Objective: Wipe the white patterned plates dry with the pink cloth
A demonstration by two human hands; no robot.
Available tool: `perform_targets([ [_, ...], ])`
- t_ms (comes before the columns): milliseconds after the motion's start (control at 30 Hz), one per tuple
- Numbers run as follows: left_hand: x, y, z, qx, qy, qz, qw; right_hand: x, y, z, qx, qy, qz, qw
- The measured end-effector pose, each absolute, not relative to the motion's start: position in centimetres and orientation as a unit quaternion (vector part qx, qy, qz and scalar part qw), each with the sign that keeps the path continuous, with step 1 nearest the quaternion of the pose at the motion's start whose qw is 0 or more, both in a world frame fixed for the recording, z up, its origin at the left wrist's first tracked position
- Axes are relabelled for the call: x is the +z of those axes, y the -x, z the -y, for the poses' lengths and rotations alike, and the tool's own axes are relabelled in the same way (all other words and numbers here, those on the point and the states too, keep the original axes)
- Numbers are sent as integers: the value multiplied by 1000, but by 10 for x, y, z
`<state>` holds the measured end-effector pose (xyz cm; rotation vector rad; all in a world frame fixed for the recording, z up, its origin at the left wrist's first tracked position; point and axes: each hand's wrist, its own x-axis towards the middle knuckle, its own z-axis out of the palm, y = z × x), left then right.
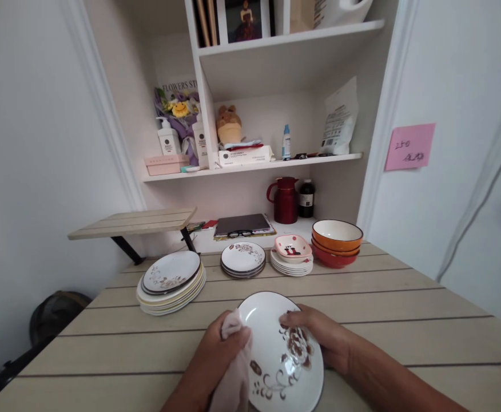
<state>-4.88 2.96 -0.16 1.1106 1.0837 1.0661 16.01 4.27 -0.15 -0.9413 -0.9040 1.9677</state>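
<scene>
A white plate (pixel 270 337) with brown flowers and a dark rim is held above the near part of the wooden table, its face toward me. My right hand (pixel 325 337) grips its right edge, thumb on the flower print and fingers behind. My left hand (pixel 222 349) is closed round a pale pink cloth (pixel 235 380) at the plate's left edge. Part of the cloth lies against the plate. The left fingers behind the cloth are partly hidden.
Beyond the plate stand a large plate stack (pixel 171 274), a smaller plate stack (pixel 243 257), small dishes (pixel 292 252) and orange and red bowls (pixel 337 243). A raised wooden board (pixel 134 223) is at left. Behind are a closed laptop (pixel 242 225) with glasses and a red jug (pixel 285 200).
</scene>
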Motion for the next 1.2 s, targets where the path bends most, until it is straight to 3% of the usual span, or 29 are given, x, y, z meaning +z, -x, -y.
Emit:
perform_targets([
  [300,-10,54,-35,453,-509,-491,542,5,-157,-33,801,340,284,403],
  [567,-1,41,-32,564,-399,-500,522,-1,-138,-29,801,246,261,479],
  [867,-18,39,-35,550,-488,-515,440,-16,-129,-32,694,373,251,562],
  [1200,-6,34,-29,486,-532,-490,491,9,-159,-44,717,356,347,489],
])
